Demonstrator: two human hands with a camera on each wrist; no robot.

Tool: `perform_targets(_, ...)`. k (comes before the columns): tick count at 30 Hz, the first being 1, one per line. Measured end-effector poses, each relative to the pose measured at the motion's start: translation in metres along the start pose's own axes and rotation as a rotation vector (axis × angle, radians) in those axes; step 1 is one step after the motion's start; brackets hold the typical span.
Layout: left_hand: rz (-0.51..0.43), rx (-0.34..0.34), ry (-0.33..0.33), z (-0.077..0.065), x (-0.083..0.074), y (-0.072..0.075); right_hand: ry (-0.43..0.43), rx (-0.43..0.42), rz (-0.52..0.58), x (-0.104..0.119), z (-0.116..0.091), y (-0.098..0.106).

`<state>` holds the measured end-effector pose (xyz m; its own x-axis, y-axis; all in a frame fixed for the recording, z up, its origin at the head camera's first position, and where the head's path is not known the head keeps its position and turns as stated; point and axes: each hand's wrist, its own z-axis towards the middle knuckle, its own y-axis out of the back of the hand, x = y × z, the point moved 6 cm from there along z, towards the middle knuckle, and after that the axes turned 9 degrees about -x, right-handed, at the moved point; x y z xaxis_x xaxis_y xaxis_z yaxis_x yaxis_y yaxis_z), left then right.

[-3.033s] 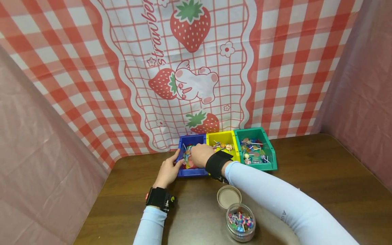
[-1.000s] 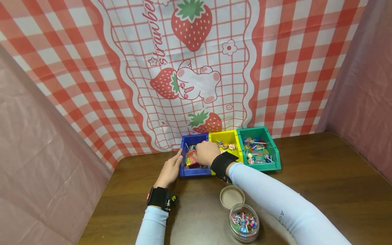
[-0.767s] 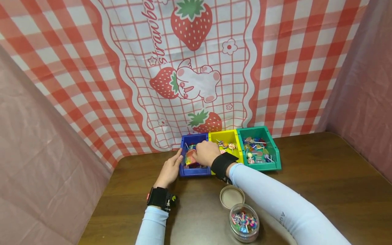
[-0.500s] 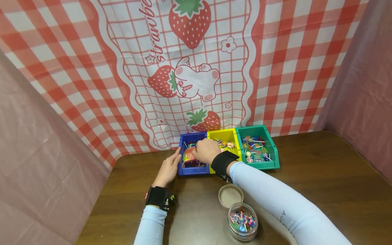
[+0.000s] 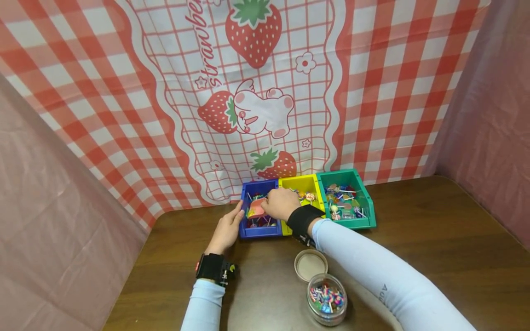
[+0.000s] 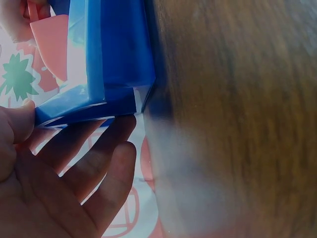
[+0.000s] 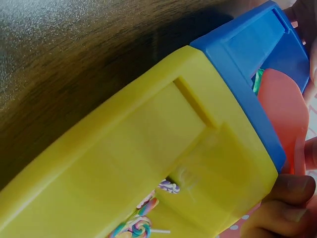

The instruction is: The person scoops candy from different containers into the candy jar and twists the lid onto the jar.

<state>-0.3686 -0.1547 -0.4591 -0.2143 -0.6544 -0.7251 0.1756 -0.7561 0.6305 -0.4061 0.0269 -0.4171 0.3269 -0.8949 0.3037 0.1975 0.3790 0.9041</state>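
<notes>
In the head view my right hand [image 5: 283,203] reaches over the divider and holds a coral-pink scoop [image 5: 257,208] by its handle, above candies in the blue bin [image 5: 262,232]. Something yellow shows at the scoop's left edge. The right wrist view shows the scoop's smooth back [image 7: 283,101] near the blue rim, and fingers on its handle. My left hand [image 5: 225,231] grips the left wall of the blue bin. In the left wrist view, that hand's thumb [image 6: 22,119] lies at the rim and its fingers against the outer side.
A yellow bin [image 5: 302,181] and a green bin [image 5: 356,225], both with lollipop charms, adjoin on the right. Nearer on the wooden table [image 5: 430,243] are a round lid [image 5: 310,265] and a clear jar [image 5: 326,317] of small charms. A strawberry-print cloth [image 5: 265,110] hangs behind.
The scoop has come up from among the candies into plain view and turned to lie flatter, its tip toward the left. My left thumb lies less far inside the blue bin than 3 seconds ago.
</notes>
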Motion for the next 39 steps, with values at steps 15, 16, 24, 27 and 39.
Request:
perform_targets(15,-0.003,-0.008,-0.01,-0.001,-0.002,0.003,-0.077,-0.016,0.103,-0.006,-0.006,0.009)
perform_targets(16,-0.005,-0.007,-0.007,-0.001,-0.002,0.003,-0.079,-0.008,0.107,-0.006,-0.005,0.008)
perform_targets(24,-0.016,-0.01,-0.004,-0.001,-0.001,0.002,0.004,0.009,0.073,0.007,-0.005,0.004)
perform_targets(27,-0.014,-0.009,-0.009,-0.001,-0.003,0.002,0.005,0.014,0.086,0.007,-0.005,0.005)
perform_targets(39,-0.006,-0.006,0.003,-0.001,-0.001,0.002,-0.047,-0.002,0.105,-0.004,-0.002,0.001)
